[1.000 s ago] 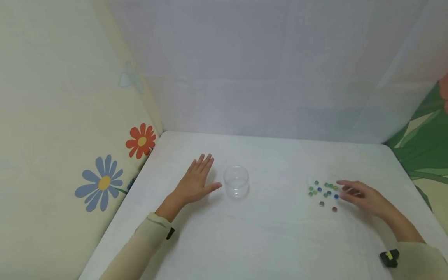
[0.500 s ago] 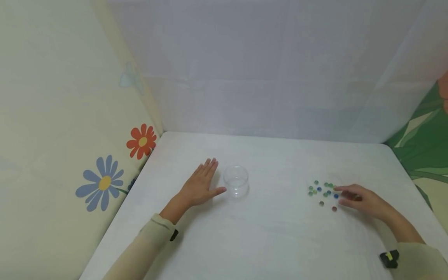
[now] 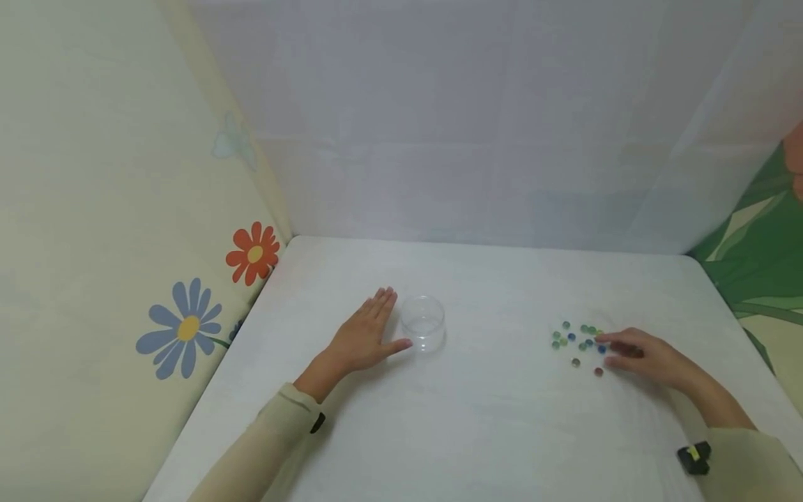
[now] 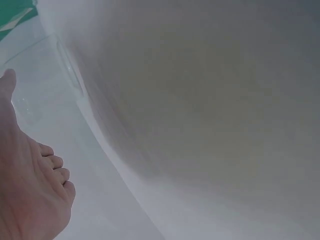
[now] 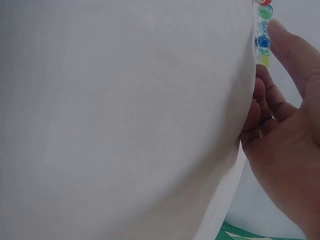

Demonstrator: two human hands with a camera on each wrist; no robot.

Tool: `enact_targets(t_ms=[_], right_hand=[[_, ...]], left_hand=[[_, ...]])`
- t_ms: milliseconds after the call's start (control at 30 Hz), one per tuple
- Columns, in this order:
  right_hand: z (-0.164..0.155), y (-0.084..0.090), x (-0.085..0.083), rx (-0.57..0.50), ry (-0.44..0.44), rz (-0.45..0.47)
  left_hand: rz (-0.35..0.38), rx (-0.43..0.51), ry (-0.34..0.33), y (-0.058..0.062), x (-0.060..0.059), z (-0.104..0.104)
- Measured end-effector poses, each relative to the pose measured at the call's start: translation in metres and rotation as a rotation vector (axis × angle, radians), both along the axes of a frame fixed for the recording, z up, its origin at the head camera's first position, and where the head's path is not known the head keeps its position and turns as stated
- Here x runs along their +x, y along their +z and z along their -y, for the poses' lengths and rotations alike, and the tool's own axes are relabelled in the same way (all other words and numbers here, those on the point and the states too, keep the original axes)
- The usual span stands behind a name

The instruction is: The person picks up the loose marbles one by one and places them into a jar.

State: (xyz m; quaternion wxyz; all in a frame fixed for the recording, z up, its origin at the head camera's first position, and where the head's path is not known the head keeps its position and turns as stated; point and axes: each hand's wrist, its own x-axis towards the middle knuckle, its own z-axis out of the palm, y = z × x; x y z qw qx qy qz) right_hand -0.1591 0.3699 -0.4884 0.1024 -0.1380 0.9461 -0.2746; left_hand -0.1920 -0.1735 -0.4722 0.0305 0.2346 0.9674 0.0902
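1. Nearest the person, on the white worktop (image 3: 477, 432), the right hand (image 3: 646, 357) lies low at the right-hand edge of a loose scatter of small glass beads (image 3: 580, 341), which sits well to the right of the clear cup (image 3: 423, 324). Its forefinger and thumb reach in among the nearest beads; whether they already pinch one I cannot tell, since the fingertips cover that spot.

2. Those beads look small, hard, smooth and light, so I judge them slippery and quick to skid or roll. A fingertip pinch across one bead's sides, pressed lightly down onto the worktop, seems the surest hold.

3. A red-brown bead (image 3: 599, 371) and a grey one (image 3: 575, 362) lie a little apart, on the near side of the cluster, and look the easiest to take singly.

4. Further in, the left hand (image 3: 366, 333) lies flat and open on the worktop just left of the cup, fingers straight, thumb tip near or touching the cup's base; contact is too fine to judge.

5. That cup stands upright, looks empty, and is probably light, thin plastic that would slide or tip at a nudge; steadying it by the side wall fits.

6. Hard to make out: the left wrist view is blurred, showing only that hand (image 4: 30, 190). From the right wrist, the other hand (image 5: 285, 135) and a few beads (image 5: 263, 35) show at the frame's edge; the rest are cut off.
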Motion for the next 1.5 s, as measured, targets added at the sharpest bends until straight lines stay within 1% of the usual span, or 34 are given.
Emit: enact_targets(t_ms=[167, 333, 567, 733, 1033, 1333, 1500], right_hand=[[0.0, -0.003, -0.002, 0.009, -0.009, -0.009], [0.002, -0.004, -0.002, 0.002, -0.002, -0.017], [0.004, -0.005, -0.003, -0.011, -0.035, 0.035], [0.004, -0.007, -0.003, -0.015, -0.049, 0.052], [0.006, -0.01, -0.006, -0.007, -0.045, 0.02], [0.007, -0.008, -0.006, 0.0, -0.042, -0.004], [0.006, -0.009, -0.005, 0.002, -0.036, -0.027]], left_hand=[[-0.019, -0.013, -0.01, -0.002, 0.0, -0.003], [-0.018, -0.02, -0.012, -0.001, 0.0, -0.004], [-0.001, -0.027, -0.012, 0.0, -0.002, -0.008], [0.004, -0.027, -0.016, 0.001, -0.002, -0.01], [0.016, -0.063, -0.027, 0.001, -0.002, -0.014], [0.001, -0.071, -0.033, 0.0, -0.002, -0.015], [0.01, -0.066, -0.03, 0.0, -0.002, -0.015]])
